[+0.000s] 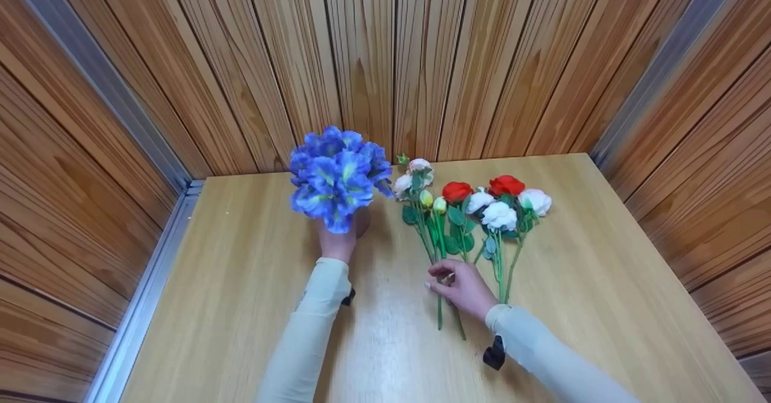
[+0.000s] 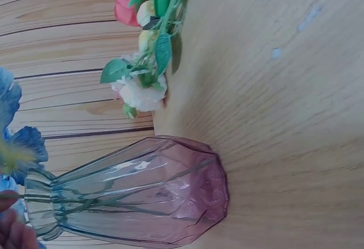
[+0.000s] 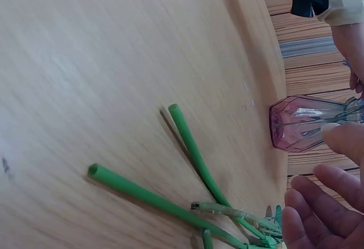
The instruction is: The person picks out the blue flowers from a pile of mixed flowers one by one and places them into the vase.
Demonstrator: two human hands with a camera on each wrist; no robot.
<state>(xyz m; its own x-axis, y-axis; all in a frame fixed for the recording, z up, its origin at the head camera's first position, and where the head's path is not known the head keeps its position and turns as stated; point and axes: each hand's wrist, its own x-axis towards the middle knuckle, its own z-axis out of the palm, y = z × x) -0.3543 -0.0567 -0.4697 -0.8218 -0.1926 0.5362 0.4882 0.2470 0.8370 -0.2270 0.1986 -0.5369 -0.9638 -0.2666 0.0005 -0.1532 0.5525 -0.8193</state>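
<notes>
Blue artificial flowers (image 1: 337, 177) stand in a glass vase (image 2: 142, 198), clear at the neck and pink toward its base. My left hand (image 1: 337, 241) is at the vase mouth, mostly hidden under the blooms. Its fingertips (image 2: 16, 232) pinch the stems just above the rim. My right hand (image 1: 464, 287) hovers over the lower stems of the flowers lying on the table, fingers loosely bent and parted with nothing gripped. Nearest to it are green tulip stems (image 3: 148, 200) with pale yellow buds (image 1: 440, 205).
Right of the vase lie pale pink flowers (image 1: 420, 173), red roses (image 1: 456, 192) and white flowers (image 1: 499, 216), their stems pointing toward me. The wooden table (image 1: 241, 306) meets wood-panelled walls (image 1: 361, 59) at the back and sides. A metal rail (image 1: 144, 294) runs along the left edge.
</notes>
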